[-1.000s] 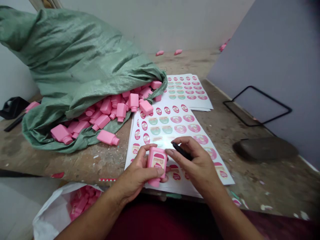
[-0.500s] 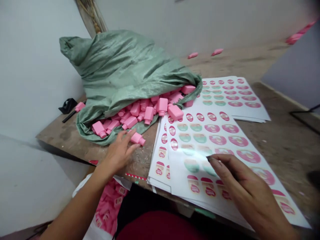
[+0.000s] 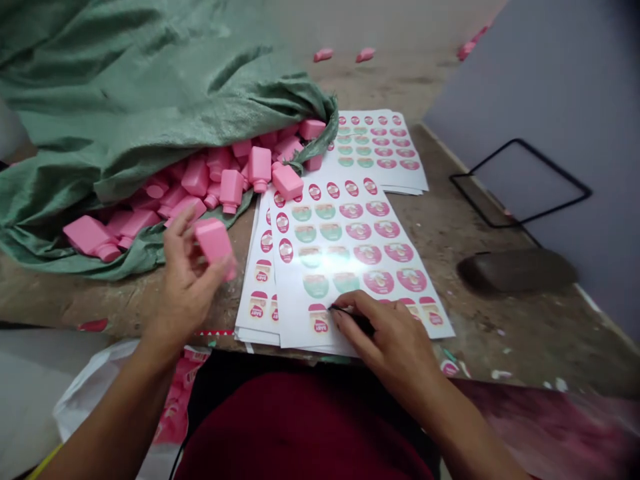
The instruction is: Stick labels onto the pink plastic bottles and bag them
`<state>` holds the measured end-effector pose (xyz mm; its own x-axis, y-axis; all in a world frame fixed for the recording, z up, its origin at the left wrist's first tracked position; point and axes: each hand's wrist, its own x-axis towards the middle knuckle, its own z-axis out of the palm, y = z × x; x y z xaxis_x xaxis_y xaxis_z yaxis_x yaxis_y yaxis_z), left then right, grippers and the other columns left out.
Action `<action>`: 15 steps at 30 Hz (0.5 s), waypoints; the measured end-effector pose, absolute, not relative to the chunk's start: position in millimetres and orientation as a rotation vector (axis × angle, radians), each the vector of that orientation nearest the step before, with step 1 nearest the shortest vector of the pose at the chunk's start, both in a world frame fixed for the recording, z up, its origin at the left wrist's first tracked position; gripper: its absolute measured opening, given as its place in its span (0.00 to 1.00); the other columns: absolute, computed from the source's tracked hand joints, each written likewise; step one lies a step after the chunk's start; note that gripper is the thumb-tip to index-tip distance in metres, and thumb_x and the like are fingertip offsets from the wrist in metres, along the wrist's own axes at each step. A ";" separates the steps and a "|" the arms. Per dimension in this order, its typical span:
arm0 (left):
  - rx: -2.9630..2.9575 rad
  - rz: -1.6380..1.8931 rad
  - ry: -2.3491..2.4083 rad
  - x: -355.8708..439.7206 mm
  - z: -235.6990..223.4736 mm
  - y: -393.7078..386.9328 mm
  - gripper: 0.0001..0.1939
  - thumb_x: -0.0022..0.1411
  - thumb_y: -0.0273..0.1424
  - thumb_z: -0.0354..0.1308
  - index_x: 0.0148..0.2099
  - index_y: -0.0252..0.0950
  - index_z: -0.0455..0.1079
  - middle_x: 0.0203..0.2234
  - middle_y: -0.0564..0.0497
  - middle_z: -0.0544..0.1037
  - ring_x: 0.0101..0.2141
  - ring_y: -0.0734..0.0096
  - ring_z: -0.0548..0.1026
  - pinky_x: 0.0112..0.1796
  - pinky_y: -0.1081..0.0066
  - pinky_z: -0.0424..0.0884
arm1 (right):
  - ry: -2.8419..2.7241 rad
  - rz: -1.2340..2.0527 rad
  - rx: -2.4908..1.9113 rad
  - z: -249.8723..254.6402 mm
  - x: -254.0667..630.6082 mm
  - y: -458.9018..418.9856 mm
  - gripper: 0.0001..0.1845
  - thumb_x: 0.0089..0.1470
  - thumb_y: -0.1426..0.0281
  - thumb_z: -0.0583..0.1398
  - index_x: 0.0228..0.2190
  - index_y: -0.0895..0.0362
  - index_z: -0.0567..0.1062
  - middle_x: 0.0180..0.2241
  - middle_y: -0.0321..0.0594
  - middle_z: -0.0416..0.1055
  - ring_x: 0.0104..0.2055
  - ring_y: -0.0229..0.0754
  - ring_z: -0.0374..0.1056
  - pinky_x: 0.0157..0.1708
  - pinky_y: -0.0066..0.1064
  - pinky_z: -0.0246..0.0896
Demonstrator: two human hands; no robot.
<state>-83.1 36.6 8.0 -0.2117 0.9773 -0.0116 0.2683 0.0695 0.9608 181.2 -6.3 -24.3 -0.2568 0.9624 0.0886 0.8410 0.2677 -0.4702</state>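
Observation:
My left hand [image 3: 187,280] grips a small pink plastic bottle [image 3: 214,241] between thumb and fingers, just above the table. My right hand [image 3: 383,333] is closed on a slim black pointed tool [image 3: 353,317], mostly covered by the fingers. Its tip is by a baby-product label [image 3: 319,321] in the bottom row of the top sticker sheet [image 3: 295,293]. That sheet carries rows of oval pink, green and red-topped labels and lies on a stack of similar sheets. Left of the sheets, pink bottles [image 3: 231,190] spill from the mouth of a green woven sack [image 3: 165,93].
A second stack of sticker sheets [image 3: 405,177] lies farther back. On the right are a black wire frame [image 3: 530,187] and a dark oblong object [image 3: 517,270]. Two pink bottles [image 3: 365,55] lie at the back. Below the table's edge, a white bag [image 3: 95,380] holds pink items.
My left hand has picked up the pink bottle from the table beside the sack. My right hand has come down to the sheet's bottom row. The view has shifted right and closer.

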 end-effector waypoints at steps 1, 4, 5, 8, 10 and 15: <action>1.070 1.204 1.435 -67.0 12.0 35.8 0.41 0.55 0.29 0.65 0.66 0.49 0.50 0.56 0.46 0.70 0.47 0.60 0.73 0.44 0.63 0.73 | -2.188 0.454 -1.641 -24.5 180.8 -5.9 0.09 0.61 0.65 0.56 0.36 0.52 0.76 0.30 0.35 0.79 0.26 0.44 0.68 0.31 0.34 0.53; 0.572 1.038 1.068 -24.8 16.6 40.8 0.30 0.52 0.25 0.65 0.57 0.38 0.64 0.46 0.45 0.76 0.37 0.68 0.75 0.38 0.71 0.73 | -2.193 0.406 -1.637 -24.0 179.3 -4.4 0.08 0.61 0.66 0.56 0.34 0.52 0.75 0.27 0.35 0.78 0.25 0.43 0.66 0.28 0.33 0.52; 0.457 0.989 0.996 -15.1 15.1 43.7 0.25 0.52 0.25 0.63 0.54 0.34 0.67 0.45 0.44 0.77 0.36 0.70 0.75 0.37 0.72 0.73 | -2.197 0.394 -1.636 -23.8 178.8 -3.9 0.08 0.61 0.67 0.56 0.34 0.52 0.75 0.26 0.35 0.77 0.24 0.43 0.66 0.28 0.33 0.52; 0.295 0.946 0.922 -0.8 5.3 50.7 0.20 0.54 0.27 0.63 0.50 0.32 0.68 0.46 0.41 0.77 0.34 0.71 0.75 0.32 0.73 0.72 | -2.212 0.358 -1.624 -23.8 177.1 -3.2 0.08 0.62 0.68 0.55 0.33 0.53 0.74 0.26 0.34 0.77 0.24 0.42 0.67 0.28 0.32 0.52; 0.301 0.947 0.932 0.3 -1.1 51.9 0.23 0.53 0.27 0.66 0.51 0.32 0.68 0.49 0.40 0.76 0.34 0.72 0.75 0.29 0.75 0.71 | -2.226 0.320 -1.606 -24.2 175.7 -3.0 0.09 0.62 0.69 0.55 0.32 0.53 0.74 0.26 0.33 0.77 0.24 0.42 0.67 0.29 0.32 0.51; 0.295 0.963 0.957 1.2 -6.2 48.0 0.22 0.53 0.24 0.65 0.51 0.31 0.66 0.48 0.40 0.77 0.38 0.65 0.78 0.37 0.68 0.75 | -2.248 0.140 -1.560 -25.0 171.9 -3.5 0.11 0.64 0.69 0.53 0.33 0.54 0.73 0.25 0.32 0.77 0.22 0.42 0.65 0.30 0.33 0.49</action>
